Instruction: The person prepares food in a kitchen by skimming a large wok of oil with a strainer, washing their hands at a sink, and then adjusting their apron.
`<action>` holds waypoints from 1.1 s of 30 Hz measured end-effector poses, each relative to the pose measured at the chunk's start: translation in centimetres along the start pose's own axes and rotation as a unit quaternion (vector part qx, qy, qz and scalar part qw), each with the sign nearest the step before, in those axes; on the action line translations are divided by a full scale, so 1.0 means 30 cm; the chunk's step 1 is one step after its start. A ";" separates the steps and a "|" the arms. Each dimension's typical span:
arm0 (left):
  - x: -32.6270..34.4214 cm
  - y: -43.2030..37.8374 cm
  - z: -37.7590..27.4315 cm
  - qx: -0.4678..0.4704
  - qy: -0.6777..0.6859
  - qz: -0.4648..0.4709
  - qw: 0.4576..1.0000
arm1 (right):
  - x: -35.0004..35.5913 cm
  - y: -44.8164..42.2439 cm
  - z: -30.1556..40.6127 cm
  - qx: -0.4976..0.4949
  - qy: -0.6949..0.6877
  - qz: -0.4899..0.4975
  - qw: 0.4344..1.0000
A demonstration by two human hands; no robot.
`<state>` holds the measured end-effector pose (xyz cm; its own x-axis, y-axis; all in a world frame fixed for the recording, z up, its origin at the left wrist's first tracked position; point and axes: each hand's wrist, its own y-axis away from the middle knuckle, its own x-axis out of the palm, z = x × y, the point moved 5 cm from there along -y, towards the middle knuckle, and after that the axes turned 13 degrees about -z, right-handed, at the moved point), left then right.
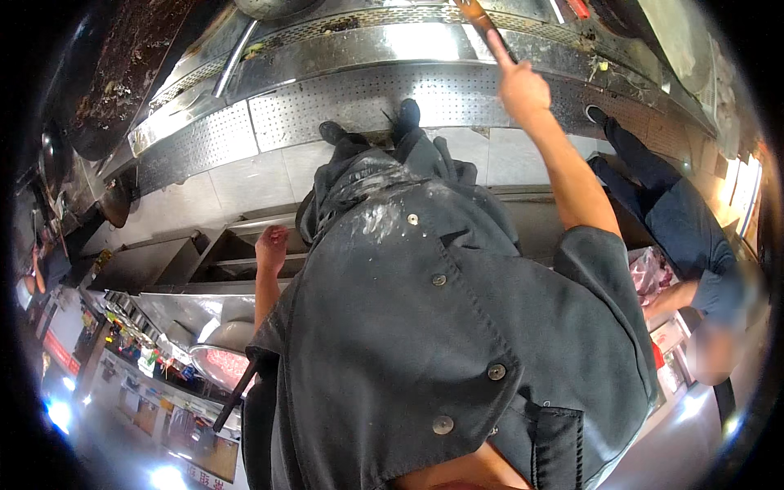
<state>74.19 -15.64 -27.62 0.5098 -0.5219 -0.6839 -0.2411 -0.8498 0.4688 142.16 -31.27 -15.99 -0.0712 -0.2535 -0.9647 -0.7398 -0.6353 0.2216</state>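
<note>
My right hand (525, 92) grips a long brown and dark handle (484, 27), the index finger stretched along it. The handle reaches over the steel stove counter (361, 49) and out of the top of the view, so the tool's head is hidden. My left hand (271, 245) hangs at my left side with curled fingers, and nothing shows in it. Behind that arm sits a metal bowl of pink minced meat (226, 366). Whitish smears mark my dark apron (380, 223).
Part of a round metal pan (275, 6) shows at the top edge, with a steel rod (236, 58) beside it. A perforated steel panel (343, 101) fronts the stove. On my right a co-worker (686, 208) reaches towards bagged meat (650, 274). Another person (46, 269) stands far left.
</note>
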 end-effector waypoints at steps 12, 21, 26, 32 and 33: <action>-0.120 -0.142 -0.139 -0.022 -0.048 -0.048 0.997 | 0.149 0.018 -0.021 0.004 0.018 0.019 1.000; -0.243 -0.395 -0.642 0.009 0.115 -0.012 0.993 | 0.234 -0.026 0.045 0.111 -0.031 0.018 0.993; -0.159 -0.501 -0.949 0.094 0.261 0.092 0.956 | 0.193 -0.197 0.103 0.000 -0.184 -0.109 0.977; -0.013 -0.536 -1.356 0.108 0.245 0.171 0.948 | -0.130 -0.407 0.390 -0.061 -0.405 -0.102 0.907; 0.012 -0.529 -1.439 0.166 0.221 0.147 0.950 | -0.136 -0.444 0.393 -0.070 -0.422 -0.127 0.895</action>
<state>113.85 0.84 -11.17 0.6590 -0.7208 -0.2150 -0.6368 -0.6868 0.3505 144.42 -13.16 -16.67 -0.4358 0.5168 -0.7369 -0.7177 -0.6936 -0.0621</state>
